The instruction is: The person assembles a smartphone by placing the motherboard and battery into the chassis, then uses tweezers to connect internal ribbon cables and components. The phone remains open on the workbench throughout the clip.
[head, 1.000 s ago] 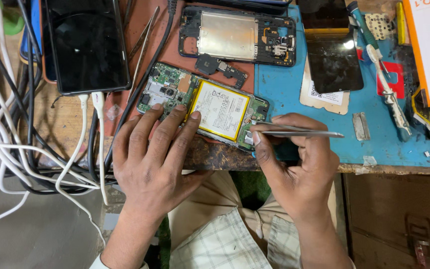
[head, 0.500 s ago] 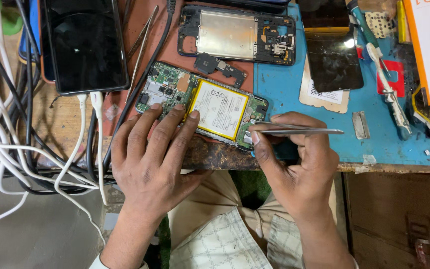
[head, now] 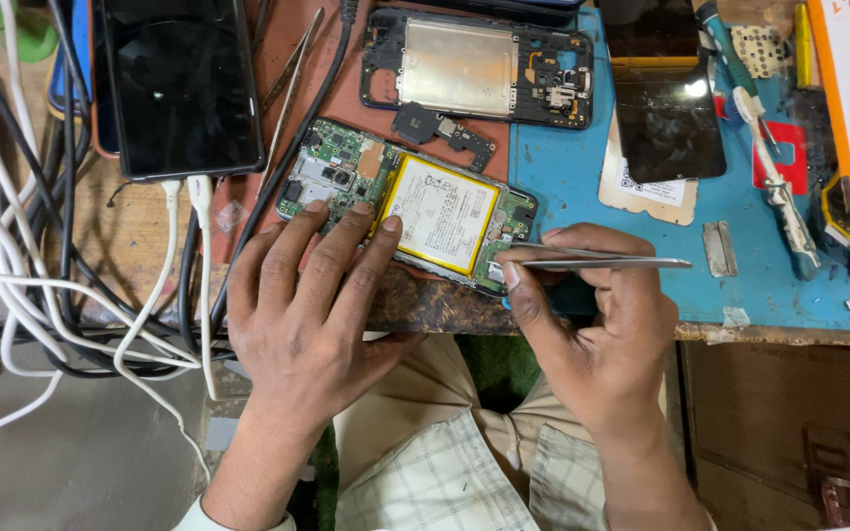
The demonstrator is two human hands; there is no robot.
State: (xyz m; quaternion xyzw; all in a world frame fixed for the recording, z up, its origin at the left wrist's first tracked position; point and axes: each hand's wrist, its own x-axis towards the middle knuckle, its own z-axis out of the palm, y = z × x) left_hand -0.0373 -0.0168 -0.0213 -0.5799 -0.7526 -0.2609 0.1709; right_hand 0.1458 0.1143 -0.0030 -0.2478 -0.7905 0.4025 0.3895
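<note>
- Two hands on opened phone (head: 407,205) at worktop (head: 740,265) front edge.
- Left hand (head: 302,315) fingers spread, pressing it flat.
- Right hand (head: 597,324) grip pinching tweezers (head: 607,263); tip at lower board.
- Best: steady pressure, avoid battery (head: 442,213).

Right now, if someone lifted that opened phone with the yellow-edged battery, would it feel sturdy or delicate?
Probably delicate: the opened phone has its green circuit board bare, so small parts could snag. It looks flat and thin, so it should slide rather than roll, which may be why the left hand presses on it. The right hand works at its edge with tweezers, suggesting tiny, fragile pieces.
</note>
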